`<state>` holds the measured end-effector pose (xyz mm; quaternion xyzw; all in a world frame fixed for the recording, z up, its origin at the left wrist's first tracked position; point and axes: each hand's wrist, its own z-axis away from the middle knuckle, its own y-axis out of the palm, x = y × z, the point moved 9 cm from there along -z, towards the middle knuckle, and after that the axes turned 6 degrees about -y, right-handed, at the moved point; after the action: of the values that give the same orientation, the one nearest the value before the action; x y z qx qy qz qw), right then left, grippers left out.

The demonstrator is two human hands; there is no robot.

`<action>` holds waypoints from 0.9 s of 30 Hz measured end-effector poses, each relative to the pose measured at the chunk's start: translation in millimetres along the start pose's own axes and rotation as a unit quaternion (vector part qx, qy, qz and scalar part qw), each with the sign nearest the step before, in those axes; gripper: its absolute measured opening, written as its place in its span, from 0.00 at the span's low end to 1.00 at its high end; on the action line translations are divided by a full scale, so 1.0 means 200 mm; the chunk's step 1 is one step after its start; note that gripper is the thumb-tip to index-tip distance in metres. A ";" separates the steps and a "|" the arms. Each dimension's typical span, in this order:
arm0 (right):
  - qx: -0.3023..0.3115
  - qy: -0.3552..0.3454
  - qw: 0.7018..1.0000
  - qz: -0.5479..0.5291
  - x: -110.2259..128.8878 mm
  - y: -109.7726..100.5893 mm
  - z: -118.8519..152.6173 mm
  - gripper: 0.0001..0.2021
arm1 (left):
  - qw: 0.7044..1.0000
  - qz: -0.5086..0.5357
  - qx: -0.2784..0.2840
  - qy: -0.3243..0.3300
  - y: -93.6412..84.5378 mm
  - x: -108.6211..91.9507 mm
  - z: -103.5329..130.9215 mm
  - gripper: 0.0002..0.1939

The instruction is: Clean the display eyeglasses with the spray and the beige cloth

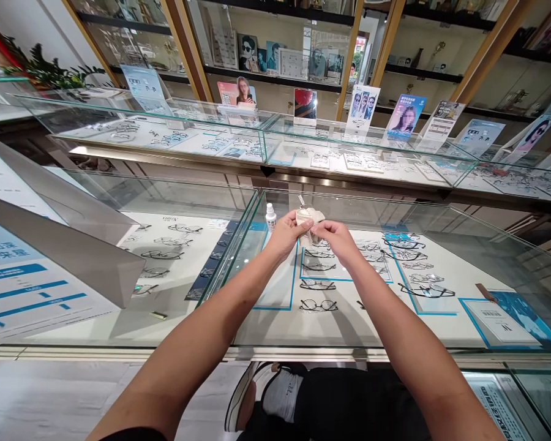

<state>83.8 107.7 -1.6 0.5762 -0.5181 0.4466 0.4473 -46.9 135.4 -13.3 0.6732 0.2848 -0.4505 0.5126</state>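
Both hands meet over a glass display case point(252, 263). My left hand point(285, 234) is closed on a bunched beige cloth point(316, 215), its thumb pressed against the fabric. From the right, my right hand point(334, 235) pinches the cloth's lower edge. A small thin piece point(302, 200) sticks up behind the cloth; whether it belongs to something wrapped inside, I cannot tell. Just left of my left hand stands a white spray bottle point(270, 217). Beneath the glass, several eyeglasses point(318, 305) lie in rows below my hands.
At the left, large folded paper signs point(32, 288) stand on the case. More eyeglasses point(416, 290) lie under the glass at right. Across the aisle runs a second display case point(303, 162) topped with advertising cards point(362, 110). Shelves point(270, 76) line the back wall.
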 end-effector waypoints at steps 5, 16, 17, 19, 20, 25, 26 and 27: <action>0.033 -0.015 0.998 0.044 0.00 0.04 0.01 0.14 | 0.999 -0.011 -0.030 0.009 -0.02 -0.01 0.01 0.24; -0.036 -0.034 0.999 0.021 0.01 -0.10 -0.03 0.09 | 0.997 0.023 -0.072 0.002 -0.10 0.01 -0.04 0.25; -0.054 -0.039 0.998 0.015 0.02 -0.12 -0.04 0.09 | 0.996 0.027 -0.083 0.004 -0.12 0.01 -0.04 0.24; -0.098 -0.051 0.994 -0.006 0.04 -0.18 -0.04 0.09 | 0.994 0.032 -0.103 0.010 -0.15 0.00 -0.04 0.22; -0.122 -0.055 0.991 -0.018 0.05 -0.22 -0.04 0.10 | 0.993 0.028 -0.110 0.011 -0.16 0.00 -0.04 0.21; -0.209 -0.075 0.975 -0.032 0.06 -0.32 -0.03 0.13 | 0.981 -0.090 -0.171 0.005 -0.21 -0.02 -0.02 0.22; -0.215 -0.087 0.972 -0.021 0.07 -0.32 -0.03 0.14 | 0.974 -0.135 -0.181 0.020 -0.21 -0.04 -0.01 0.24; -0.220 -0.103 0.970 -0.007 0.09 -0.33 -0.02 0.15 | 0.964 -0.187 -0.187 0.042 -0.20 -0.07 0.01 0.23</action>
<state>150.8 113.4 12.7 0.5100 -0.6432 0.2568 0.5101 -87.5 147.9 -18.6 0.5185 0.5059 -0.4484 0.5237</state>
